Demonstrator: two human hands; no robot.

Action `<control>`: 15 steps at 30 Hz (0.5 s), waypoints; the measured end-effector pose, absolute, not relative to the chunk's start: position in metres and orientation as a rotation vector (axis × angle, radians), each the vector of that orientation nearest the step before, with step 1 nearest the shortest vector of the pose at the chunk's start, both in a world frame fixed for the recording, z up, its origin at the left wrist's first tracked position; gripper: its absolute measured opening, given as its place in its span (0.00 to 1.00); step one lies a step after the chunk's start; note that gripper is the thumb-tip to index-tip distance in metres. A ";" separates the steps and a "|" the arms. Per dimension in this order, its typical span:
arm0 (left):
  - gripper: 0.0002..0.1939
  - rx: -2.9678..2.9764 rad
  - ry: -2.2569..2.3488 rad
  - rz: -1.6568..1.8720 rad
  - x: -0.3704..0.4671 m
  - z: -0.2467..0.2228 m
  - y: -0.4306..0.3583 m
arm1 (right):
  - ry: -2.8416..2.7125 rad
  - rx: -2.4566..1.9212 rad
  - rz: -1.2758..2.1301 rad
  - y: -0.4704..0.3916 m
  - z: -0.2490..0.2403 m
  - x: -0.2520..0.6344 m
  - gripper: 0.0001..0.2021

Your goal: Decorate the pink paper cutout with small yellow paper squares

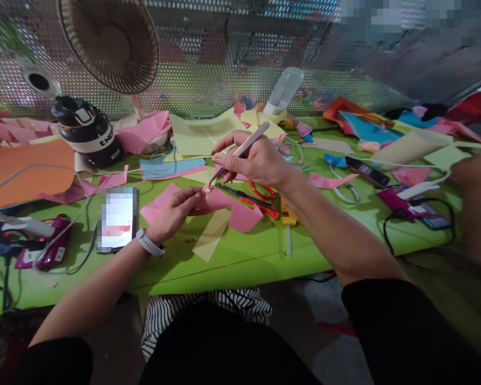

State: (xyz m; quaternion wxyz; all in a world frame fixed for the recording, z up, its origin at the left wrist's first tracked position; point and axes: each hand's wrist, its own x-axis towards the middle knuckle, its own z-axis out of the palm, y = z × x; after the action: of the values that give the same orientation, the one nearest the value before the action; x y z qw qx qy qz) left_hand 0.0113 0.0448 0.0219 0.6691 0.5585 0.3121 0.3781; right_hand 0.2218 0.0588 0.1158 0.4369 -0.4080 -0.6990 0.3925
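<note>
We looked through one camera worn on the person's head, facing forward and down across the worktop [248, 270]. We saw the left hand [175, 215] and right hand [258, 160] from above and close by, near the middle of our view, with the forearms [336, 230] reaching in from below. Our view took in the wearer's black clothing [220, 342] at the bottom and a perforated panel [208, 69] beyond the worktop at the top.
</note>
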 end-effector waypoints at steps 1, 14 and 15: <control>0.16 1.255 0.705 0.851 0.011 0.022 0.045 | -1.733 -1.012 0.990 0.059 0.116 0.221 0.15; 0.15 1.262 0.711 0.860 0.012 0.024 0.042 | -1.733 -1.020 1.110 0.058 0.121 0.220 0.18; 0.15 1.272 0.721 0.857 0.012 0.025 0.041 | -1.746 -1.023 1.100 0.057 0.120 0.220 0.18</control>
State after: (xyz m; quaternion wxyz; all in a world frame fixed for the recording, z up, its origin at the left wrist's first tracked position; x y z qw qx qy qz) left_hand 0.0120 0.0413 0.0249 0.6620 0.5627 0.3187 0.3789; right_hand 0.2202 0.0574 0.1201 0.4073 -0.4056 -0.6924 0.4362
